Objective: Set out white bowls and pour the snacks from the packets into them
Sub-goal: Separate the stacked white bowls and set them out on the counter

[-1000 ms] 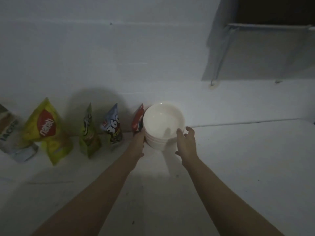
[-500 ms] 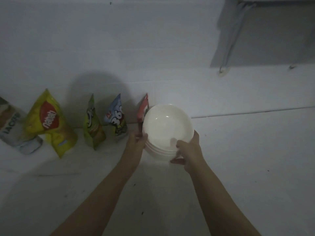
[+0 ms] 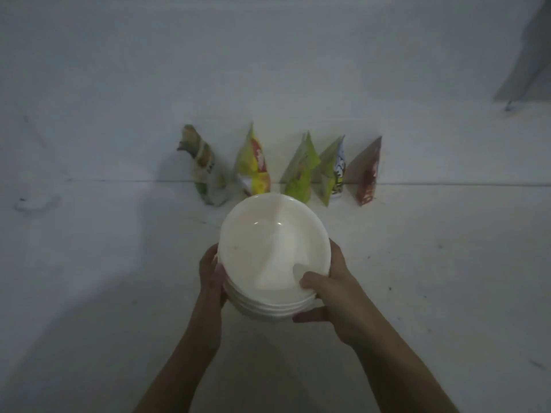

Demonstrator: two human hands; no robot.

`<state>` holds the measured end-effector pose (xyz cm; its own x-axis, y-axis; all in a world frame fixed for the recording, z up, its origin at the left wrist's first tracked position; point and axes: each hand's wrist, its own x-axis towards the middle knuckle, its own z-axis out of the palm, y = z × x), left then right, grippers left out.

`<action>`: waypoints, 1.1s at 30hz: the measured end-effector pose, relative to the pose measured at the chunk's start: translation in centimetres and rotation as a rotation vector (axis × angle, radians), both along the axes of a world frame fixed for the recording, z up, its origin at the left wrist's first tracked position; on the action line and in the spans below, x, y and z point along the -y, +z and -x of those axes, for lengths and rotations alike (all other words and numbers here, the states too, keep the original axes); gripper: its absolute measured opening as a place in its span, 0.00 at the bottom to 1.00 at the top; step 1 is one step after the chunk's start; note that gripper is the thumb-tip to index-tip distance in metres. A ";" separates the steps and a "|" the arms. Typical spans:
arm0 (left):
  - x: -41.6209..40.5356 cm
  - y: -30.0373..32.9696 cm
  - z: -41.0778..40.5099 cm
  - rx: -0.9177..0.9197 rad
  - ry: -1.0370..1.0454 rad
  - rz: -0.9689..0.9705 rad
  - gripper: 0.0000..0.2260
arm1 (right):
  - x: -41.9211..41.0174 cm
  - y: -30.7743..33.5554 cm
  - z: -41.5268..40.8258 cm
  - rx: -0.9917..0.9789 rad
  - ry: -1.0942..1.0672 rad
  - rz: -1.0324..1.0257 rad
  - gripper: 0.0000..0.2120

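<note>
A stack of several white bowls (image 3: pixel 268 248) is held between both hands over the white floor, tilted slightly toward me. My left hand (image 3: pixel 210 278) grips the stack's left side. My right hand (image 3: pixel 331 290) grips its right side, thumb over the top bowl's rim and fingers under the stack. Behind the bowls, several snack packets lean against the wall in a row: a white-green packet (image 3: pixel 205 171), a yellow-red packet (image 3: pixel 255 166), a green packet (image 3: pixel 301 171), a blue-and-green packet (image 3: pixel 334 171) and a red packet (image 3: pixel 368 174).
The white floor (image 3: pixel 432 263) spreads out on both sides of the bowls. A white wall (image 3: pixel 268 70) rises behind the packets. A grey shape (image 3: pixel 530 61) shows at the top right edge.
Both hands closed on the bowl stack and lifted it toward me. The view swung left and down, so the packets now sit at centre behind the bowls.
</note>
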<state>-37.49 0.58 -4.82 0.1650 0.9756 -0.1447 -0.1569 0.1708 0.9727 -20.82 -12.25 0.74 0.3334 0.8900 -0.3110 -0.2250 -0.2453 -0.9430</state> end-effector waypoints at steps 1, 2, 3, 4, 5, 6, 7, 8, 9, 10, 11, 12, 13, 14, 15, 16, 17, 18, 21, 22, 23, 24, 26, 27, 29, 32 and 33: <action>0.0 0.2 2.9 0.014 0.036 -0.043 0.17 | -0.5 0.0 2.5 -0.004 0.016 0.003 0.33; 0.5 0.7 5.7 0.011 0.071 -0.085 0.18 | -0.9 -0.1 5.0 -0.006 0.033 0.014 0.33; 1.3 1.3 8.2 0.001 0.075 -0.124 0.18 | -1.2 -0.3 7.3 -0.002 0.055 0.022 0.33; 2.5 2.0 10.1 -0.042 0.046 -0.165 0.22 | -1.6 -0.5 9.5 0.013 0.075 0.033 0.33; 3.6 2.4 12.1 -0.079 0.005 -0.196 0.28 | -1.8 -0.8 11.4 0.030 0.096 0.047 0.33; 4.2 2.8 14.1 -0.086 -0.016 -0.183 0.31 | -2.0 -0.9 13.4 0.040 0.118 0.058 0.32; 4.2 2.7 15.8 -0.083 0.001 -0.153 0.32 | -2.3 -1.1 14.9 0.045 0.131 0.070 0.32; 4.0 2.7 17.4 -0.092 0.017 -0.125 0.31 | -2.5 -1.2 16.4 0.042 0.143 0.084 0.31; 3.5 2.4 18.6 -0.106 0.023 -0.088 0.32 | -2.7 -1.2 17.5 0.039 0.161 0.096 0.32; 3.1 2.2 19.7 -0.108 0.027 -0.053 0.34 | -2.9 -1.3 18.6 0.056 0.187 0.107 0.32; 2.8 1.9 20.6 -0.103 0.039 -0.020 0.36 | -3.2 -1.4 19.4 0.088 0.213 0.112 0.32; 2.7 1.6 21.6 -0.100 0.050 0.002 0.37 | -3.6 -1.4 20.2 0.131 0.229 0.110 0.31; 2.6 1.3 22.3 -0.100 0.058 0.014 0.38 | -4.0 -1.5 20.8 0.183 0.222 0.096 0.28; 2.5 1.2 23.1 -0.096 0.059 0.024 0.38 | -4.4 -1.4 21.4 0.251 0.198 0.071 0.25; 2.2 0.8 23.9 -0.098 0.065 0.033 0.37 | -4.8 -1.3 22.0 0.330 0.167 0.044 0.21; 1.9 0.6 24.6 -0.110 0.069 0.036 0.36 | -5.2 -1.1 22.5 0.415 0.143 0.025 0.18; 1.6 0.3 25.1 -0.133 0.066 0.032 0.33 | -5.6 -0.9 22.9 0.487 0.128 0.012 0.17; 1.5 0.1 25.5 -0.149 0.058 0.021 0.28 | -6.1 -0.7 23.3 0.532 0.120 0.002 0.17; 1.3 -0.3 25.9 -0.176 0.041 -0.029 0.15 | -7.8 -0.5 23.6 0.579 0.095 0.003 0.17; 1.3 -0.4 25.9 -0.179 0.052 -0.043 0.15 | -8.3 -0.6 23.7 0.572 0.079 0.002 0.18; 1.3 -0.5 25.9 -0.180 0.058 -0.062 0.15 | -8.6 -0.7 23.7 0.558 0.053 -0.011 0.20; 1.5 -0.4 25.8 -0.188 0.056 -0.086 0.15 | -8.8 -0.8 23.7 0.546 0.021 -0.031 0.21; 1.6 -0.2 25.7 -0.211 0.056 -0.108 0.12 | -8.8 -1.0 24.0 0.542 -0.037 -0.093 0.21; 1.7 -0.2 25.6 -0.216 0.061 -0.113 0.11 | -8.7 -0.9 24.3 0.551 -0.060 -0.136 0.20; 1.7 0.1 25.5 -0.240 0.068 -0.123 0.12 | -8.3 -0.6 24.8 0.597 -0.094 -0.218 0.18; 1.7 0.6 25.7 -0.286 0.044 -0.169 0.13 | -7.7 -0.5 25.2 0.717 -0.102 -0.308 0.13; 1.6 0.7 25.8 -0.302 0.030 -0.190 0.15 | -7.6 -0.5 25.1 0.780 -0.095 -0.337 0.13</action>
